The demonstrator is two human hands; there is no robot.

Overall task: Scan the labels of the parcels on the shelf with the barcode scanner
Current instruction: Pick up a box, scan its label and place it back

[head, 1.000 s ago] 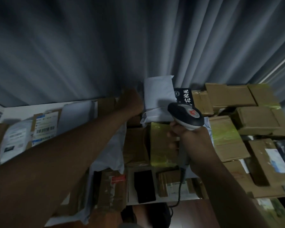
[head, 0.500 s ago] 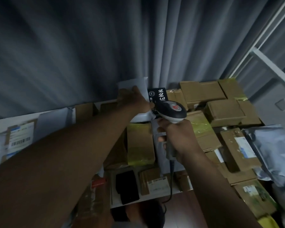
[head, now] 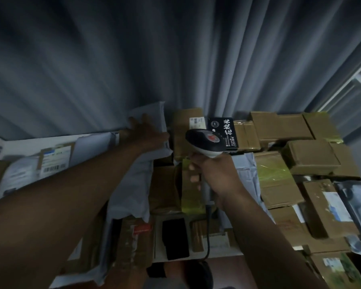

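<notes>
My right hand (head: 214, 174) grips the handle of the barcode scanner (head: 206, 142), whose dark and white head with a red mark points toward the back of the shelf. Just beyond the scanner stands a brown parcel (head: 186, 132) with a small white label (head: 194, 120). My left hand (head: 146, 134) lies with straight fingers against a white poly-bag parcel (head: 152, 115) leaning on the curtain at the back. A black box with white characters (head: 223, 130) sits right of the scanner head.
Several cardboard boxes (head: 300, 155) with yellow tape crowd the right of the shelf. Labelled parcels (head: 54, 161) lie at the left on the white shelf board (head: 29, 142). A grey curtain (head: 175, 59) hangs behind. The scanner cable (head: 207, 240) drops below my right wrist.
My left hand moved the white bag left and back against the curtain, and its fingers straightened. The brown labelled parcel behind it came into view. The scanner stayed raised in my right hand.
</notes>
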